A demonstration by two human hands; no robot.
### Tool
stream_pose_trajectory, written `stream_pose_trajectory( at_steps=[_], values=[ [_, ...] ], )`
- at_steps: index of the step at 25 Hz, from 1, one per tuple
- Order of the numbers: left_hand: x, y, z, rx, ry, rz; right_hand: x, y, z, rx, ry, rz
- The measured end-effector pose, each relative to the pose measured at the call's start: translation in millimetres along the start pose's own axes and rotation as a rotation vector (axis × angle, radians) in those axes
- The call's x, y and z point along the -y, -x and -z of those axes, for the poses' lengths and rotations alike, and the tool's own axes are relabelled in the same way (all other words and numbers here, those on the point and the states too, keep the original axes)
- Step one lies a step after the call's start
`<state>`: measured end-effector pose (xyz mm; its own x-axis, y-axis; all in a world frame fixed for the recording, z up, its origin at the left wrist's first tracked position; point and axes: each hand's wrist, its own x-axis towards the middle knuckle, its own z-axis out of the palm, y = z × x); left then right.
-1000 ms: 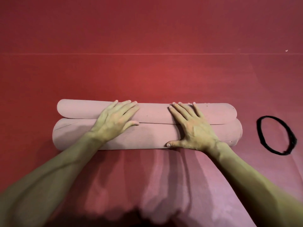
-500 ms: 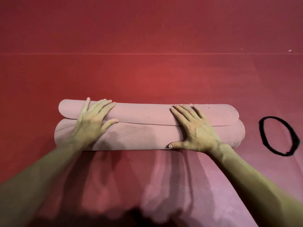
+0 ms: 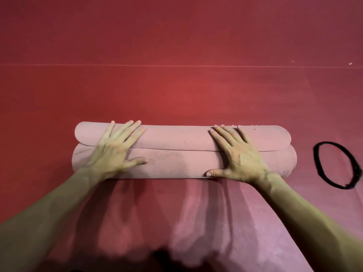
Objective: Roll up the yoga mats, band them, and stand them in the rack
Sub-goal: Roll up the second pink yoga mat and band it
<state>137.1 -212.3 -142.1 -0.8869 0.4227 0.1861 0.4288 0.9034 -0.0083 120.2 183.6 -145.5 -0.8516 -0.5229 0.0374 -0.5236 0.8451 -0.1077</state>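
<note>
A pink yoga mat [image 3: 176,154] lies rolled up crosswise on the red floor, its loose end flap lying over the top of the roll. My left hand [image 3: 115,150] presses flat on the left part of the roll with fingers straight and spread. On the right part my right hand [image 3: 237,156] presses flat the same way, thumb stretched along the near edge. A black elastic band [image 3: 318,167] lies in a loop on the floor to the right of the roll, apart from it.
Red floor matting [image 3: 176,36] stretches all around, with a seam line [image 3: 176,65] running across it farther away. Another pinkish mat surface [image 3: 176,213] lies flat between me and the roll. No rack is in view.
My left hand has slid leftward along the roll, from near the middle to its left part. The right hand and the roll have stayed in place.
</note>
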Motion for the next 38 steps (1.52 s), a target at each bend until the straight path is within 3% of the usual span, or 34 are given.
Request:
stream_pose_trajectory(
  at_steps=[10, 14, 16, 20, 23, 29, 34, 38],
  values=[
    [-13.8, 1.0, -5.8, 0.089, -0.045, 0.044, 0.9, 2.7, -1.1, 0.021, 0.011, -0.027],
    [-18.4, 2.0, -0.6, -0.097, -0.034, 0.039, 0.7, 1.6, 1.6, -0.170, -0.004, -0.001],
    [-20.2, 0.8, 0.3, -0.154, -0.013, 0.058, 1.4, -1.4, 3.6, -0.167, -0.005, -0.012],
    [-17.0, -4.7, 6.3, 0.108, 0.032, 0.091, -4.5, -6.9, 6.5, 0.093, -0.005, -0.077],
    [-14.8, -9.3, 8.2, 0.267, -0.057, 0.068, -6.6, -11.6, 13.4, 0.126, -0.013, -0.077],
    [-12.5, -20.2, 12.5, 0.149, -0.079, 0.041, -10.1, -18.4, 17.7, -0.073, -0.004, -0.074],
    [-5.9, -27.1, 15.8, 0.241, 0.015, 0.125, -18.6, -21.5, 12.3, 0.147, 0.013, -0.041],
    [-7.2, -33.3, 17.3, 0.310, -0.020, 0.147, -28.5, -28.8, 16.2, 0.198, -0.027, -0.047]
  ],
)
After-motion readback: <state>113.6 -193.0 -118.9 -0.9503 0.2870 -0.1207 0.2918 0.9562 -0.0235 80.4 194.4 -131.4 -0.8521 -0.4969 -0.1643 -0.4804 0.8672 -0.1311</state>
